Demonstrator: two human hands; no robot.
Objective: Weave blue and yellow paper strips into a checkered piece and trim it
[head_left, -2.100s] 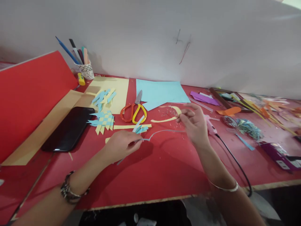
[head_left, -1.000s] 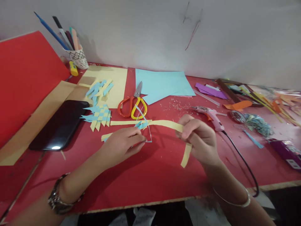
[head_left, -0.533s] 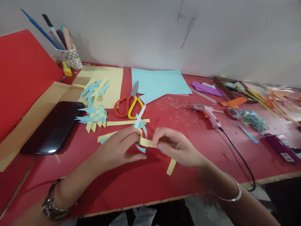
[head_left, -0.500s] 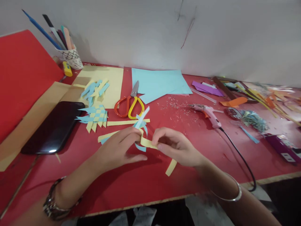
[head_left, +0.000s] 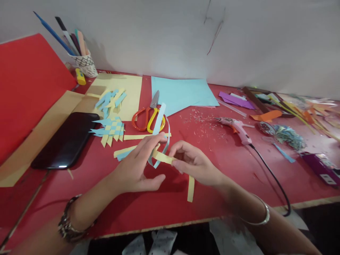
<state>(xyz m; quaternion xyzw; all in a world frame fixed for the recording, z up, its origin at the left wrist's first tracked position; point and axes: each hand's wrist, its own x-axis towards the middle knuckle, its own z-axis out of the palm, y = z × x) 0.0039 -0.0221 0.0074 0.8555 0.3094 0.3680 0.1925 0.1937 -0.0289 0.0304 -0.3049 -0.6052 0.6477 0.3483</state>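
My left hand has its fingers bent together at the blue paper strips, with the thumb held apart. One blue strip stands up from the fingertips and another curves in a loop beside them. My right hand pinches a yellow paper strip that runs across to the left fingers; a yellow tail hangs below the right hand. How the strips cross behind the left fingers is hidden. Behind the hands lie scissors with red and yellow handles and a loose yellow strip.
A woven blue-and-yellow paper piece, a black phone and a pile of cut strips lie left. Blue sheets lie behind. To the right rests a pink glue gun with its cord; a pen cup stands back left.
My left hand has opened its thumb wider and raised its fingers slightly. The upright blue strip is more vertical, and a blue loop now shows. The view has shifted slightly left.
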